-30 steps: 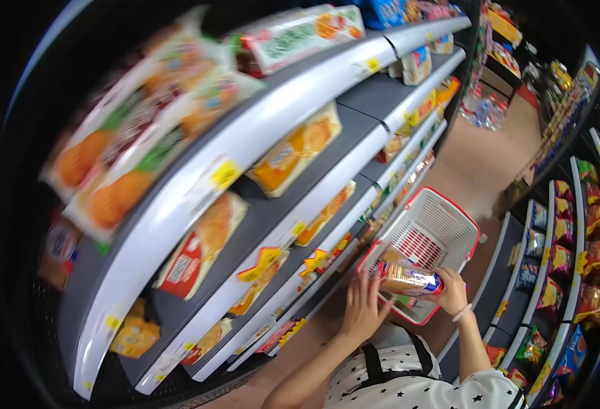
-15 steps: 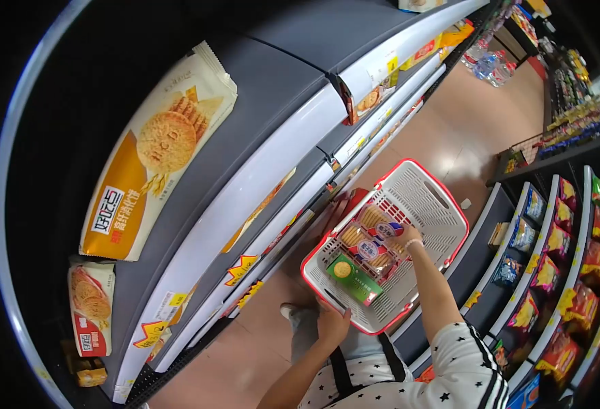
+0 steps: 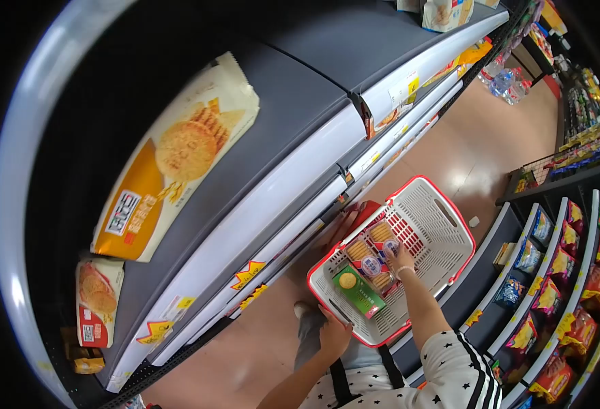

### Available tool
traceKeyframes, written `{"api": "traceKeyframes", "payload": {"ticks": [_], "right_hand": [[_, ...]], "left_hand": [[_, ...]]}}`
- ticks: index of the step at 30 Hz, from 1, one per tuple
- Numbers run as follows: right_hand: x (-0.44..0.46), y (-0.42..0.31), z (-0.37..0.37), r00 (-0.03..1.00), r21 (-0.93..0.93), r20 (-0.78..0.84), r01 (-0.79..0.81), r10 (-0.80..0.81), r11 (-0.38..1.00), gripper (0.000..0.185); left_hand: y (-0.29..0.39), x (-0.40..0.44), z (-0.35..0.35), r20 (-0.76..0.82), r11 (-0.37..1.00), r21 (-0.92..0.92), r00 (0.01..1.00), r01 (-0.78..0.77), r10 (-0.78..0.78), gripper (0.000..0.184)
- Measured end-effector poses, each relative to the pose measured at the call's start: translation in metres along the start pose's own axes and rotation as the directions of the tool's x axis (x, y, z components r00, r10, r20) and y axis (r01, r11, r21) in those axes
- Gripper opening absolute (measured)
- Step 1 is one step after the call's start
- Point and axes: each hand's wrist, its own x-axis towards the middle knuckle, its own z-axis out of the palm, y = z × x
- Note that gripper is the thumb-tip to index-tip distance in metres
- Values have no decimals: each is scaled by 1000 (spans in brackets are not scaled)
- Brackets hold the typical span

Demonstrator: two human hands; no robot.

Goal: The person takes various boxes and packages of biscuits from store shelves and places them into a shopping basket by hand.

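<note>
A white shopping basket (image 3: 451,249) with a red rim is in front of me, tilted in my view. Inside, towards its left end, lie clear packs of round biscuits (image 3: 362,250) with blue-and-white labels, next to a green box (image 3: 360,292) picturing a biscuit. My right hand (image 3: 400,260) reaches into the basket, its fingers closed on the edge of a biscuit pack (image 3: 384,233). My left hand (image 3: 335,335) is at the near rim, fingers bent over it; part of its grip is hidden.
Left of me runs a grey shelf (image 3: 293,102) with a cream-and-orange biscuit packet (image 3: 177,160) and a smaller red-and-cream packet (image 3: 99,300). Shelves of bagged snacks (image 3: 583,290) stand close on the right. Bottles (image 3: 508,85) stand on the floor further down the aisle.
My view has shifted, so shelf and basket sit further right and lower in it. My right hand stays at the biscuit pack, and my left hand remains at the rim.
</note>
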Motion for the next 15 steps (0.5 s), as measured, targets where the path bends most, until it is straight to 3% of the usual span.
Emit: {"api": "traceKeyframes", "payload": {"ticks": [1,2,4,5,6,8,10,11,12,13,14,15], "right_hand": [[0,4,12,994,66,-108,6,1,998,87],[-6,-1,15,986,-20,-164,11,-14,1000,82],[-17,-6,11,983,-55,-170,55,-64,997,82],[-23,-11,10,981,-86,-163,91,-104,992,82],[-28,-11,15,942,-67,-252,210,-220,975,77],[3,19,50,754,-294,-376,454,-539,841,63],[-84,-39,-4,785,203,-463,546,-412,812,49],[-122,-61,-24,819,320,-400,545,-411,775,45],[-143,-68,-24,832,416,-390,541,-394,731,41],[-168,-82,-24,808,612,-421,588,-412,529,36],[-188,-97,-26,821,676,-394,564,-415,475,29],[-208,-124,-36,785,660,-404,605,-470,445,29]], "left_hand": [[1,-1,-3,-11,1000,-8,1000,-4,4,104],[2,-1,-9,52,998,-49,998,34,-31,103],[-4,-5,-13,99,992,-104,993,67,-57,102],[-14,-6,-11,82,972,-234,997,25,-6,100],[-22,-9,-9,52,932,-361,998,-22,43,97],[-34,-19,-10,-69,925,-372,996,-78,56,94],[-54,-26,-11,-216,871,-444,969,-209,122,87],[-55,-34,-24,-230,840,-491,965,-229,128,80],[-58,-40,-39,-337,821,-447,917,-356,214,75],[-62,-47,-56,-437,794,-381,849,-473,296,71],[-57,-62,-93,-546,723,-311,739,-617,396,61],[-57,-71,-129,-600,719,-294,707,-630,374,61]]}}
